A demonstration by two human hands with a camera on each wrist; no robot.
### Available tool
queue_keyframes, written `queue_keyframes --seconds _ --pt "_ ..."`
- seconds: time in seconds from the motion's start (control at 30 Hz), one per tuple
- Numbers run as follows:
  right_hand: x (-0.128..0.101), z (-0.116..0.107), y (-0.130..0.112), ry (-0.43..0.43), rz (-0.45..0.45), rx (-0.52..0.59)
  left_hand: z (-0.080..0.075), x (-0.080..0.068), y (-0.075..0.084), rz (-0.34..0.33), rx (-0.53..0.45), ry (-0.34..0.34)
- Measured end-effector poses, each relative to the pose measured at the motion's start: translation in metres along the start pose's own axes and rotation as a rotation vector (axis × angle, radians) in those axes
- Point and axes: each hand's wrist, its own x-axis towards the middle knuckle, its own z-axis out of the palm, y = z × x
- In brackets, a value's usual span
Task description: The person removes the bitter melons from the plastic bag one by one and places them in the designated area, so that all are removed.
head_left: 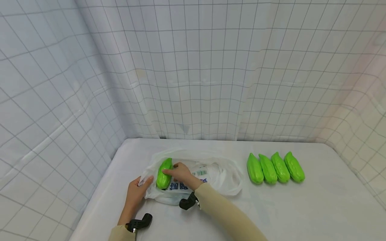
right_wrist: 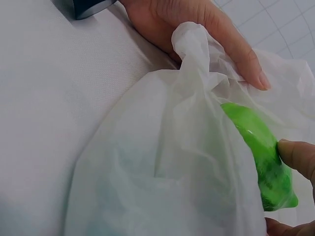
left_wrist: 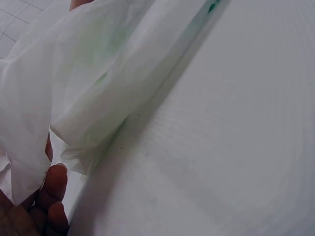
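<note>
My left hand [head_left: 136, 191] pinches bag [head_left: 211, 180] edge, holding mouth open; right hand [head_left: 181, 174] grips green gourd [head_left: 164, 174] just inside, four more w/ table [head_left: 316, 207] rightward.

Bag [head_left: 223, 177]: thin white plastic film, crinkled, semi-translucent. Gourd [head_left: 164, 173] in it: glossy smooth green plastic, same as four gourds [head_left: 275, 167] beside. Table cover [head_left: 301, 207]: matt white woven cloth.
</note>
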Motion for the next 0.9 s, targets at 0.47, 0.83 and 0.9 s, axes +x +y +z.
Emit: queue_keyframes --seconds 0.47,0.83,0.9 --pt "-0.0046 -0.0011 -0.0012 -0.003 -0.007 0.057 0.0022 -0.0006 -0.001 0.012 -0.017 0.007" --pt "-0.0054 0.003 -0.0017 0.063 -0.019 0.027 0.0023 0.0008 -0.001 0.021 0.019 0.025" --pt "-0.0056 0.0028 -0.0014 0.057 -0.017 0.035 0.0021 0.0006 -0.0011 0.019 0.019 0.024"
